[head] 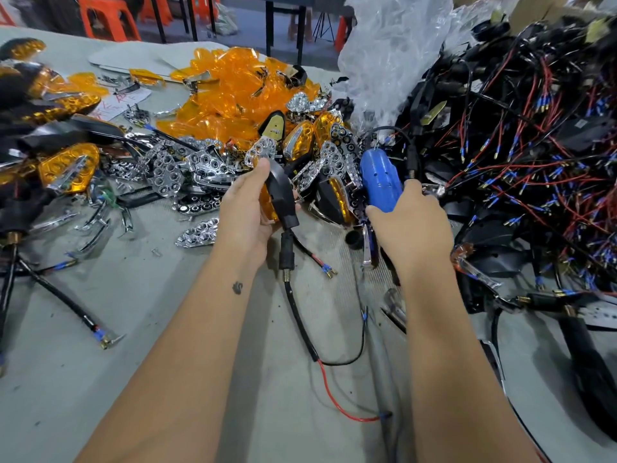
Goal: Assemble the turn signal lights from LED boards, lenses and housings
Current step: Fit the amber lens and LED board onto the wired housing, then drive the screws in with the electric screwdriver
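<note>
My left hand (245, 208) grips a black turn signal housing (282, 195) with an orange lens edge showing; its stalk and black cable with red wire (300, 325) hang down toward me. My right hand (409, 222) holds a blue electric screwdriver (380, 182), its body pointing up and away. Behind both hands lies a heap of orange lenses (233, 91) and chrome reflector pieces (173, 168). To the right sits a big tangle of black housings with red and black wires (521, 155).
Assembled orange-and-black signals (63, 168) are piled at the left. Crumpled clear plastic bag (394, 55) stands behind the screwdriver. Loose chrome reflector (198, 232) and wired stalks lie on the grey table (133, 329). Orange stools (107, 18) stand beyond the far edge.
</note>
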The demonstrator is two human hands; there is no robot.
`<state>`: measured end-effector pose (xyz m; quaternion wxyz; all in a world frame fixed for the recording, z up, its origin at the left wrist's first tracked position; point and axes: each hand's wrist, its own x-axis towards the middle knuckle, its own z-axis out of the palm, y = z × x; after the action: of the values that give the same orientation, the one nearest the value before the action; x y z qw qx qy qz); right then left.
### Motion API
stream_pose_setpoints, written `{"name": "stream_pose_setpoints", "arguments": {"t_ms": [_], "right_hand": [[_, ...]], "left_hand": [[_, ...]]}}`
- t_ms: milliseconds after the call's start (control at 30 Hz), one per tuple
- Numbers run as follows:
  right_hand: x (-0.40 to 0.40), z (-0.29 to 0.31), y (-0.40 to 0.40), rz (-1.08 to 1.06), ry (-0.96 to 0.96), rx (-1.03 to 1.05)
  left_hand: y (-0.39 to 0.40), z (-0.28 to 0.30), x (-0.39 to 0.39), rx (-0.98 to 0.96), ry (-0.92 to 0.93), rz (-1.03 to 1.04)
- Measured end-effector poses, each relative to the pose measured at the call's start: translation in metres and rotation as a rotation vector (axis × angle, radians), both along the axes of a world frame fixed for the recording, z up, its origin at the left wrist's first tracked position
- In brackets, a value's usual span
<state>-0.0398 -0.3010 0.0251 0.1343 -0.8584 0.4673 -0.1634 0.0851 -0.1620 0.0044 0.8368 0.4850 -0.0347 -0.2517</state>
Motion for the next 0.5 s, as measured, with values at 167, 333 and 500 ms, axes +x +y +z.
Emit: {"name": "stream_pose_setpoints", "arguments": {"t_ms": [167,333,500], "right_hand": [[0.0,-0.002,-0.002,0.03,0.06,-0.019],[0.001,0.002,-0.014,0.081,-0.039,0.034],[0.004,0.017,-0.014,0.067,-0.726,0.824]], "left_hand": [[0.0,-0.001,0.001,-0.026,0.017,-0.022],[0.002,-0.003,0.003,-0.052,0.028,-0.085],[0.002,-0.002,0.007,-0.023,-0.032,-0.088]]}}
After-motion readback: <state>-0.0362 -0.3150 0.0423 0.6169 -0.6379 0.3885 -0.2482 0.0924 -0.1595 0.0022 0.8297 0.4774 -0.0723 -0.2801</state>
